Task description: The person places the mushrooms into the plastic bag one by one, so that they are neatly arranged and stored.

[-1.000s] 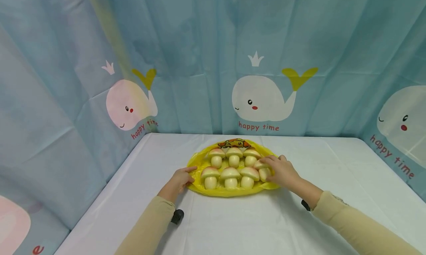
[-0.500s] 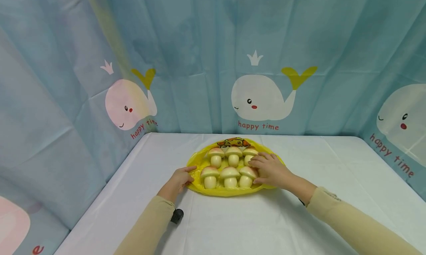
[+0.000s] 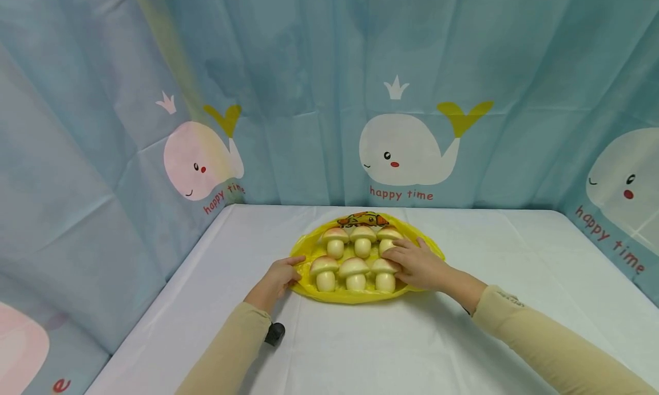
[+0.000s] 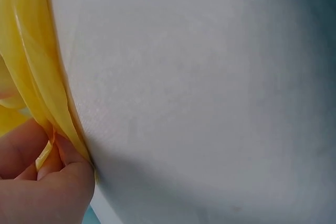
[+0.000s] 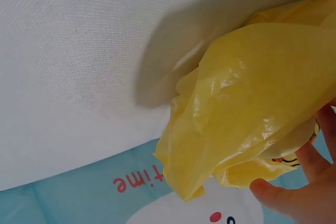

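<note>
A yellow plastic bag (image 3: pixel 309 243) lies spread open on the table. Inside it, several toy mushrooms (image 3: pixel 355 269) with pale stems and pinkish caps stand in two rows. At the bag's left edge my left hand (image 3: pixel 275 277) pinches the plastic between thumb and fingers, as the left wrist view shows. My right hand (image 3: pixel 422 266) reaches over the bag's right side, its fingers against the rightmost front mushroom (image 3: pixel 385 277) and hiding what lies beneath. In the right wrist view the fingers (image 5: pixel 312 158) look extended beside a pale mushroom (image 5: pixel 294 142), mostly behind yellow plastic.
The white-covered table (image 3: pixel 360 349) extends around the bag. Blue curtains (image 3: pixel 309 97) printed with whales stand behind the table and at its sides. A black wrist device (image 3: pixel 275 334) sits below the left wrist.
My right hand has moved left and inward over the bag, now covering the far-right mushroom. The rightmost visible front mushroom has shifted slightly and stands straighter. My left hand keeps its place.
</note>
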`<action>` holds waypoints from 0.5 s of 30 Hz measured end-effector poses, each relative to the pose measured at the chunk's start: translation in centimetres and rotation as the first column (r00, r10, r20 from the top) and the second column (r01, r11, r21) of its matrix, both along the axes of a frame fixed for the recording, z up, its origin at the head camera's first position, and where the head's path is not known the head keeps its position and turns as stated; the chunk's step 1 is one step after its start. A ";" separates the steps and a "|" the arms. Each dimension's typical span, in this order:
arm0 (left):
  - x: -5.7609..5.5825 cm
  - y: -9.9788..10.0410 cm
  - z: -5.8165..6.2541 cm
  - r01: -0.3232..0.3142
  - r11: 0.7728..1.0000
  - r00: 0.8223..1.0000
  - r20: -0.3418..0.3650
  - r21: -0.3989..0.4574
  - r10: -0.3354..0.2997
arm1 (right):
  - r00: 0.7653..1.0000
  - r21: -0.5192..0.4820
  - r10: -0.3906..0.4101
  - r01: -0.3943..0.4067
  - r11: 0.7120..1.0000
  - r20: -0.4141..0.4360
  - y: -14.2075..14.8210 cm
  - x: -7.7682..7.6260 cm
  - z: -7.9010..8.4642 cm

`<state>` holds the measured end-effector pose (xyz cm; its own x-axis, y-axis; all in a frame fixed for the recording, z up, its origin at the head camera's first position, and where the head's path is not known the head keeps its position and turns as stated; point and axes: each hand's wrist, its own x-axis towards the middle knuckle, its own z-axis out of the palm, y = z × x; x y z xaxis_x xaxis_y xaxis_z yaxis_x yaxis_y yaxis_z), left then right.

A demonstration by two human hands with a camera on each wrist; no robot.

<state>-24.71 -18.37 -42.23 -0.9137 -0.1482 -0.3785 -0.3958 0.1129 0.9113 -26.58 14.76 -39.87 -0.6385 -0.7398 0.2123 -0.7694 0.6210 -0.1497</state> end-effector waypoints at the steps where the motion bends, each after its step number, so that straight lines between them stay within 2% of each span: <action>1: 0.0 0.0 0.0 0.000 1.000 1.000 -0.001 0.002 0.000 | 1.000 0.001 0.001 -0.001 1.000 0.008 0.0 0.0 0.0; 8: -0.3 -0.5 -0.5 0.019 0.999 0.999 -0.050 0.043 -0.017 | 0.997 0.000 -0.013 0.013 1.000 0.081 0.1 0.2 0.3; 15: 0.2 -1.0 0.8 -0.011 0.999 0.997 -0.079 0.039 0.014 | 0.991 -0.027 -0.017 0.020 0.999 0.129 0.3 0.2 0.7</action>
<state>-24.48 -19.37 -41.43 -0.9391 -0.1468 -0.3106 -0.3234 0.0727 0.9435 -26.36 15.08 -39.14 -0.6755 -0.7224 0.1480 -0.7308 0.6291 -0.2647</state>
